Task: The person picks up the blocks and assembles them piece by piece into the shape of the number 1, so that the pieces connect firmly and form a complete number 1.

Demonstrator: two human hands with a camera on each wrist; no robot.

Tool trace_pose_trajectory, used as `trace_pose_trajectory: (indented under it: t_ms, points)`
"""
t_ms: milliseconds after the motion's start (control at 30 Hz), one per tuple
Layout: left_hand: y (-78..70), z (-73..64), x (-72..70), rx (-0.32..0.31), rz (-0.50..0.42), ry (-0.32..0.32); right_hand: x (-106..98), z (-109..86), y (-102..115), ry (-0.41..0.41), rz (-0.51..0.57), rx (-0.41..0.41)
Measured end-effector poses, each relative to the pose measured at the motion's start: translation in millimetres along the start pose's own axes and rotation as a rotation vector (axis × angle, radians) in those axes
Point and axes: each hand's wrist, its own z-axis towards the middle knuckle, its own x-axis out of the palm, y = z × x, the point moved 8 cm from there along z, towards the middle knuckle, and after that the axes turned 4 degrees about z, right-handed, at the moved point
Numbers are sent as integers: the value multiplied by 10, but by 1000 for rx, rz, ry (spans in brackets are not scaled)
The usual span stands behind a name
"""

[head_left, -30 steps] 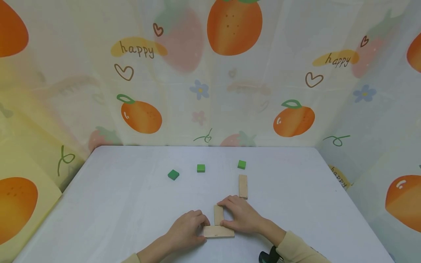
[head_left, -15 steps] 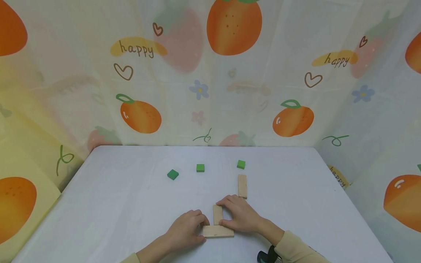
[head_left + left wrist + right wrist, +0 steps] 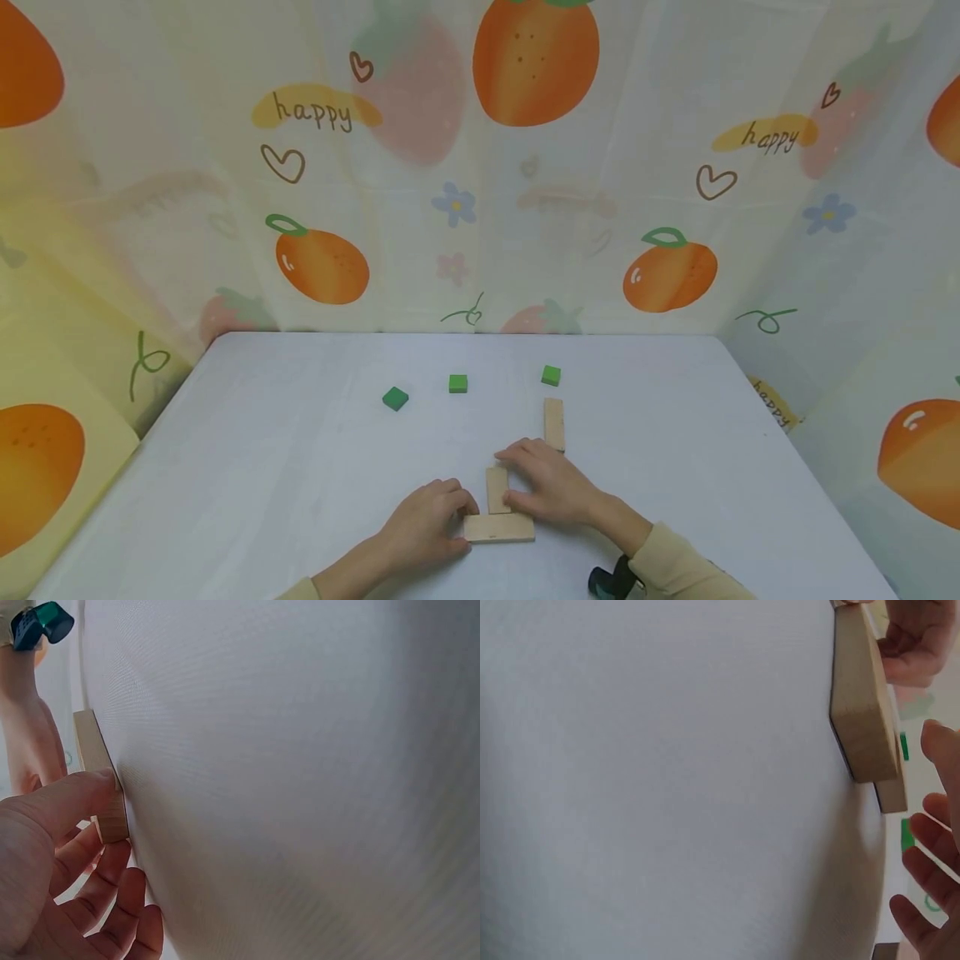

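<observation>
A plain wooden block (image 3: pixel 498 528) lies crosswise near the table's front. My left hand (image 3: pixel 429 525) grips its left end; the left wrist view shows the thumb on one side of the block (image 3: pixel 96 754) and fingers on the other. A second wooden block (image 3: pixel 497 489) lies lengthwise, its near end against the crosswise block, forming an upside-down T. Just right of this second block is my right hand (image 3: pixel 557 485), thumb by its edge and fingertips past its far end. In the right wrist view the right hand (image 3: pixel 937 847) has its fingers spread, with a gap to the blocks.
A third wooden block (image 3: pixel 553 423) lies lengthwise beyond the right hand. Farther back are a dark green cube (image 3: pixel 395 399) and two lighter ones, a middle green cube (image 3: pixel 458 384) and a right green cube (image 3: pixel 551 376). Printed cloth (image 3: pixel 480 250) hangs behind the table.
My right hand has loosened from the lengthwise block and shifted slightly up and away, its fingertips now off the block's far end. The left hand keeps its grip in place.
</observation>
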Motion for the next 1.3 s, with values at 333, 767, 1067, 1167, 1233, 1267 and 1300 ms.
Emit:
trace_pose_trajectory:
  t_ms: [333,767,1067,1167,1233,1267,1300]
  points:
    - [21,9,35,-21,-1,16,-231,26,-197,-148,55,-17]
    - [25,6,46,-42,-3,13,-517,12,-586,-269,72,14]
    - [29,7,47,-47,-5,17,-543,-18,-843,-256,123,78]
    - [29,9,46,-57,-8,24,-531,-27,-910,-237,120,89]
    - [25,8,44,-59,-12,26,-517,-35,-954,-217,130,107]
    - [24,7,44,-60,-15,27,-510,-39,-975,-205,139,117]
    - [23,5,42,-61,-16,28,-498,-44,-1001,-188,143,135]
